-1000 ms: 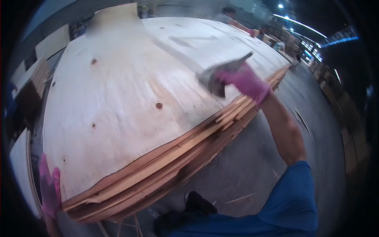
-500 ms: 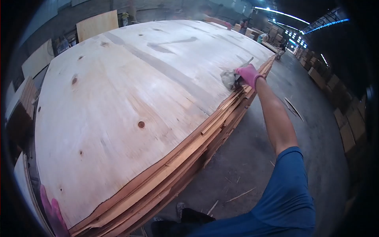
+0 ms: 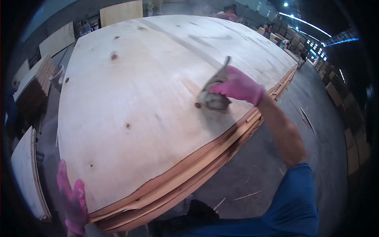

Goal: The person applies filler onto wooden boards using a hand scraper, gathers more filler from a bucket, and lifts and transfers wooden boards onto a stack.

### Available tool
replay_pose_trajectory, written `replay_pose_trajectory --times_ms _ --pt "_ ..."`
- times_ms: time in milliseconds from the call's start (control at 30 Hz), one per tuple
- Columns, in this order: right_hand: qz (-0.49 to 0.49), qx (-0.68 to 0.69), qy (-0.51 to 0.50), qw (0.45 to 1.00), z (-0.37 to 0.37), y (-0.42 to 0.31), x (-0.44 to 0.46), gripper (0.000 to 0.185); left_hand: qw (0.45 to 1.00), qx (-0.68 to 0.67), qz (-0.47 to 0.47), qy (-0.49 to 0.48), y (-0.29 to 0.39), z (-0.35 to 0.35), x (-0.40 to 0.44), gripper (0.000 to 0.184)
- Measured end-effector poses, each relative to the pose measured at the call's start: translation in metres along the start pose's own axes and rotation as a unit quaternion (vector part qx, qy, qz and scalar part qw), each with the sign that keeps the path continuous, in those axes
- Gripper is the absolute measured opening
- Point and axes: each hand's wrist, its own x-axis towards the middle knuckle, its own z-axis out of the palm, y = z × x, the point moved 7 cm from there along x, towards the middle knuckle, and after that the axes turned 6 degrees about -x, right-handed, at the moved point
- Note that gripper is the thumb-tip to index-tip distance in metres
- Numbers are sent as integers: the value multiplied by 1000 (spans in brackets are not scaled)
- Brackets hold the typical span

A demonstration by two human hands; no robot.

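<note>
A large pale plywood sheet (image 3: 138, 98) with several knots lies on top of a stack with ragged veneer edges (image 3: 177, 173). My right hand (image 3: 239, 86), in a pink glove, is closed on a grey, cloth-like tool (image 3: 215, 96) with a thin pointed end sticking up. The tool is over the sheet near its right edge, beside a brown knot. My left hand (image 3: 74, 199), also gloved in pink, rests at the near left corner of the stack with its fingers apart and holds nothing.
Stacked boards (image 3: 35, 81) and a leaning panel (image 3: 29, 173) stand at the left, with a bucket (image 3: 57, 74) nearby. Another person (image 3: 228, 14) is beyond the far edge. Wood scraps (image 3: 246, 195) lie on the floor at the right.
My right hand has moved the grey tool back from the stack's edge, inward over the sheet and nearer to me. My left hand stays at the corner while the view has shifted.
</note>
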Motion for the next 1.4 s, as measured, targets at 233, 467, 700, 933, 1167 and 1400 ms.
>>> replay_pose_trajectory --times_ms 233,467,700,933,1167,1400 --pt "-5 42 16 999 59 -124 -61 29 965 -207 137 -88 -43 -4 -13 83" --pt "-24 421 130 898 68 -158 -12 20 886 -449 40 -110 -106 -12 -56 66" --pt "129 -38 40 990 81 -166 5 24 836 -491 -202 -137 -229 44 -121 65" --pt "126 33 29 991 119 -269 -108 28 856 -431 -210 -193 -348 85 -98 56" --pt "304 94 96 943 173 -383 -100 26 849 -441 -173 -236 -499 75 -16 50" --pt "215 149 150 953 182 -436 -5 27 841 -468 -32 -270 -479 42 167 50"
